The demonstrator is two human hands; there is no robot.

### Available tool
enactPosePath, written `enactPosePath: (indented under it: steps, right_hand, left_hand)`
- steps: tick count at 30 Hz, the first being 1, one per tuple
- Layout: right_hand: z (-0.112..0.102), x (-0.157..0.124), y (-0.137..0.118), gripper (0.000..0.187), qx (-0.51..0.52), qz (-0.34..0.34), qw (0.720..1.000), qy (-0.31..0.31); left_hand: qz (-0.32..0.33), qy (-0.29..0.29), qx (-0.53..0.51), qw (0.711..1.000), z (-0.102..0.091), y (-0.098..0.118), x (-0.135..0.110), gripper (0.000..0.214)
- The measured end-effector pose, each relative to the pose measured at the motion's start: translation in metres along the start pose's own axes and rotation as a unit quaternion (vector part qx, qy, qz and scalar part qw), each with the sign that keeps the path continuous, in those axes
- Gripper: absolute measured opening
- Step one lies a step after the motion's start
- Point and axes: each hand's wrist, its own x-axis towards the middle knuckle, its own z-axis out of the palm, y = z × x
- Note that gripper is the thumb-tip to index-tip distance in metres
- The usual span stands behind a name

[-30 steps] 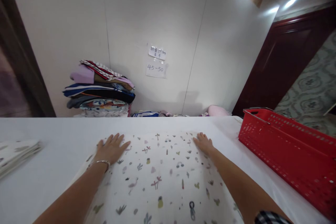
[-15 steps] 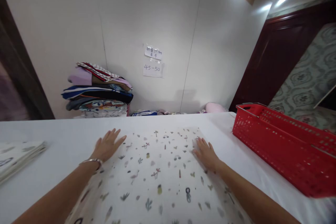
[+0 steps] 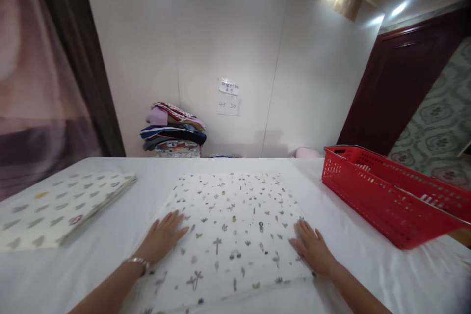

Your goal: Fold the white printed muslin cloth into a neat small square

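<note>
A white cloth [image 3: 235, 221] printed with small palm trees, rainbows and leaves lies spread flat on the white-covered table in front of me. Pressed on its left edge is my left hand [image 3: 162, 236], fingers stretched out, a silver bracelet at the wrist. On the right edge rests my right hand [image 3: 312, 248], palm down with its fingers apart. Neither hand grips anything. The cloth's near edge shows between my forearms, running at a slight slant.
To the left lies a folded cream cloth [image 3: 73, 203] with a grey leaf-like print. A red perforated basket [image 3: 371, 196] stands at the right. Behind the table's far edge a pile of folded fabrics [image 3: 174, 132] leans near the wall, below paper signs [image 3: 228, 105].
Both hands have slid toward me along the cloth's sides, and its near edge now shows. My view has tilted up and turned left, bringing more of the cream cloth into sight.
</note>
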Motion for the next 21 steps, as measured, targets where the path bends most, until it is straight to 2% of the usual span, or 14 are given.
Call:
enactPosePath:
  steps: [3, 5, 8, 11, 13, 15, 18, 21]
  right_hand:
    - [0.001, -0.012, 0.005, 0.063, 0.002, -0.005, 0.999, 0.045]
    - [0.008, -0.022, 0.01, 0.063, 0.017, -0.003, 0.999, 0.041]
    - [0.019, -0.029, 0.017, 0.062, 0.049, -0.002, 0.999, 0.018]
    - [0.016, -0.029, 0.022, 0.061, 0.12, 0.013, 0.992, 0.032]
    - [0.009, -0.033, 0.027, 0.063, 0.186, 0.025, 0.98, 0.067]
    - [0.004, -0.042, 0.036, 0.065, 0.249, 0.036, 0.961, 0.117]
    - [0.004, -0.065, 0.049, 0.06, 0.308, 0.039, 0.937, 0.161]
    - [0.008, -0.084, 0.055, 0.053, 0.319, 0.024, 0.932, 0.169]
  left_hand:
    - [0.023, 0.051, 0.008, 0.998, -0.012, 0.004, -0.02, 0.053]
    - [0.041, 0.069, 0.012, 0.997, -0.01, 0.006, -0.041, 0.055]
    - [0.018, 0.03, 0.004, 0.999, -0.004, 0.007, -0.061, 0.057]
    - [-0.021, -0.012, -0.018, 1.0, -0.005, 0.005, -0.064, 0.054]
    - [-0.032, -0.004, -0.031, 0.999, -0.007, 0.004, -0.066, 0.05]
    - [-0.033, 0.03, -0.034, 0.998, -0.008, 0.008, -0.075, 0.05]
    - [0.022, 0.079, -0.03, 0.996, -0.004, 0.029, -0.098, 0.052]
    - [0.117, 0.105, -0.032, 0.987, 0.002, 0.06, -0.117, 0.054]
